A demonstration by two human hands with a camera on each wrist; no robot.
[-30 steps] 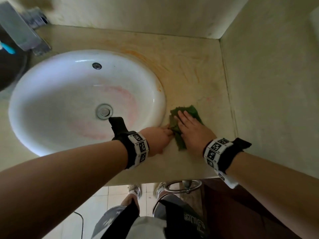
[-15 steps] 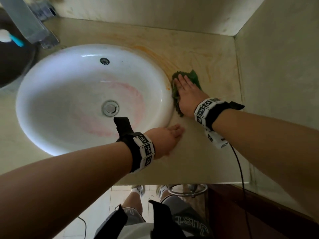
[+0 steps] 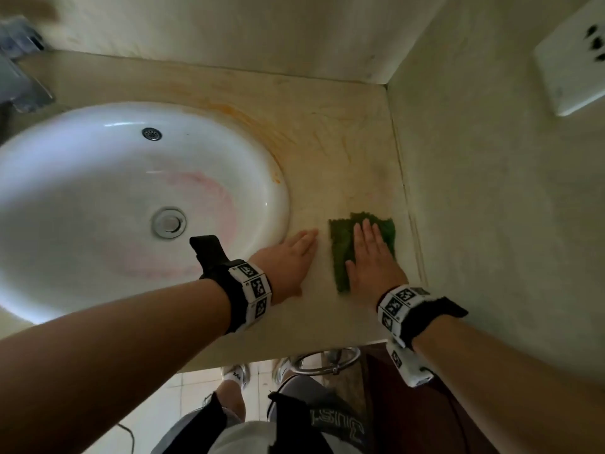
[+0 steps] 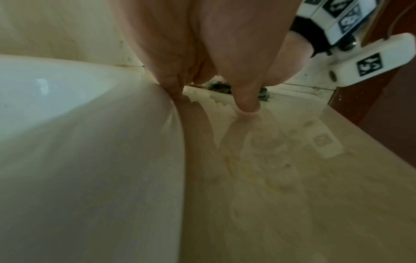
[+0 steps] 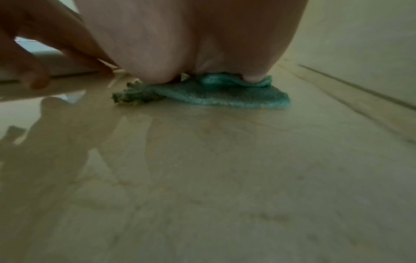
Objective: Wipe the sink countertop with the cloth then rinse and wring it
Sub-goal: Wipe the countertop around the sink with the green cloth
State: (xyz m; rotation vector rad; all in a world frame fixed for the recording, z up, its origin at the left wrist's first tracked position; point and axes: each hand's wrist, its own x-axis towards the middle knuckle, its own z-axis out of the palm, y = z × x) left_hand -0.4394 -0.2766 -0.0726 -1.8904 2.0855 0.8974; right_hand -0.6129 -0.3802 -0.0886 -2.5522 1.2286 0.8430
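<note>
A green cloth (image 3: 342,247) lies flat on the beige countertop (image 3: 327,152), to the right of the white oval sink (image 3: 98,178). My right hand (image 3: 370,253) presses down on the cloth with straight fingers; the right wrist view shows its palm on the cloth (image 5: 213,97). My left hand (image 3: 288,257) rests flat on the countertop beside the sink's rim, fingers straight, holding nothing. In the left wrist view a sliver of the cloth (image 4: 221,88) shows past the left hand's fingertips (image 4: 247,105). An orange stain (image 3: 258,122) runs along the sink's far right rim.
A chrome tap (image 3: 19,80) stands at the far left behind the sink. Walls close the counter at the back and the right; a white socket (image 3: 573,60) sits on the right wall. The counter's front edge (image 3: 294,353) is near my wrists, with a metal ring (image 3: 327,358) below.
My right hand has slid the cloth from the far side of the counter by the sink's rim back toward the front edge and to the right. The left hand stayed by the sink.
</note>
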